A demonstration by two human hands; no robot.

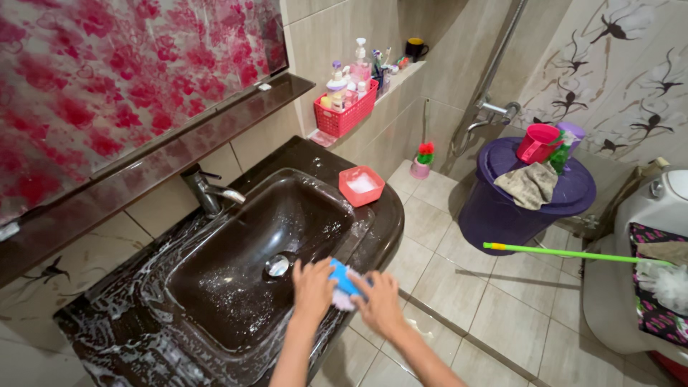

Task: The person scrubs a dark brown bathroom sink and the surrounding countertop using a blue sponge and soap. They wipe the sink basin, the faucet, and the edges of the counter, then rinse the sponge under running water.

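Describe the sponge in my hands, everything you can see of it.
The sponge is bright blue with a pale, whitish layer or foam showing at its lower edge. It looks soft and wet. It sits on the front rim of the dark soapy sink, pressed between both hands: the left hand covers its left side, the right hand its right, so only the middle shows.

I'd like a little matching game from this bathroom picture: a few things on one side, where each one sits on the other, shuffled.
Things:
1. blue sponge
2. pink soap dish
3. pink jug
4. red basket

Places:
A. on the purple bin lid
B. on the wall ledge
C. between the left hand and right hand
D. on the sink counter's far corner

Pairs: 1-C, 2-D, 3-A, 4-B
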